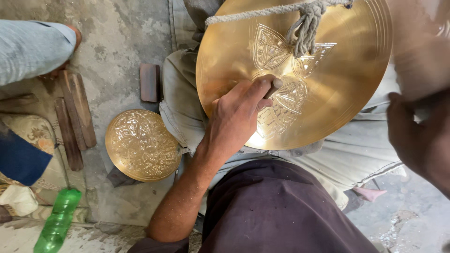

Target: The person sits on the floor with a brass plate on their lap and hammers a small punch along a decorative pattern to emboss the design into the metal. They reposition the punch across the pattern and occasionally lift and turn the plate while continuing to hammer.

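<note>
Fingers (255,91) of the left hand (236,117) are curling tight around a small dark tool (273,87), whose stub end is poking out by the thumb and pressing against the face of a large brass disc (337,61). That disc is resting tilted across the person's lap, on pale cloth (356,150), and its polished surface is showing engraved petal shapes (272,49) near the middle, right where the tool is meeting the metal. A frayed grey rope (300,21) is running across the upper part of the disc and knotting at its centre, with loose strands hanging down over the engraving.

At the frame's right edge the right hand (417,136) is appearing dark and blurred, just beside the disc's rim; whether its fingers are clenched or released, I cannot tell.

Down on the concrete floor (117,42), left of the lap, a smaller round brass plate (140,145) is lying flat, covered all over in fine patterning. Further left, several dark wooden sticks (72,117) are lying side by side, and a short wooden block (150,82) is sitting near the plate. A green plastic bottle (58,220) is lying at the lower left beside a patterned cushion (33,131). Another person's leg in light blue fabric (33,47) is reaching in at the upper left.
</note>
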{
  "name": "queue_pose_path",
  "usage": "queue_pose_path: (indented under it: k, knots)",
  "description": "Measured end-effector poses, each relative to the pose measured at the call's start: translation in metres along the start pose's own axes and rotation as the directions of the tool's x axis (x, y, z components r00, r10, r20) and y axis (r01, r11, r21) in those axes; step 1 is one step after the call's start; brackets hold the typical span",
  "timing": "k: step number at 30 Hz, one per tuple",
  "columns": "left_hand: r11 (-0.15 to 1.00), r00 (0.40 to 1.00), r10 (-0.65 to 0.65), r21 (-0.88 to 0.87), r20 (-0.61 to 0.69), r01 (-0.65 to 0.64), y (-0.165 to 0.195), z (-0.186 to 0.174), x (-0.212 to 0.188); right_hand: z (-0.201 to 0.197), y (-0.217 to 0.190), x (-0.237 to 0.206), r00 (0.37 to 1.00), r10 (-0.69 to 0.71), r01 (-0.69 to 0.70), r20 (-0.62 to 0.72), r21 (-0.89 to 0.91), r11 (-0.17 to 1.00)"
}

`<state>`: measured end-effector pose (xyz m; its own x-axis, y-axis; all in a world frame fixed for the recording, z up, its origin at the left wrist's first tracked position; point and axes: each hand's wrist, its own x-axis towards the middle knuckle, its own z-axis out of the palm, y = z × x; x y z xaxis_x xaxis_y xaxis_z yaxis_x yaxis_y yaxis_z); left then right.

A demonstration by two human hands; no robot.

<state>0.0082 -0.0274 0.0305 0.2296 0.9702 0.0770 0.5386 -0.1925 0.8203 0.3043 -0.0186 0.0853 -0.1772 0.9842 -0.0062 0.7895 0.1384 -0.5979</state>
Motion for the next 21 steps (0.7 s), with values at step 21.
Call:
queue_pose_path:
  k: [21]
  knots:
    - [0.997,0.986,-0.072,-0.033,-0.152,0.067,0.002,0.009,-0.014,-0.014,-0.059,0.037,0.892,-0.405,0.444,0.199,-0.553,0.705]
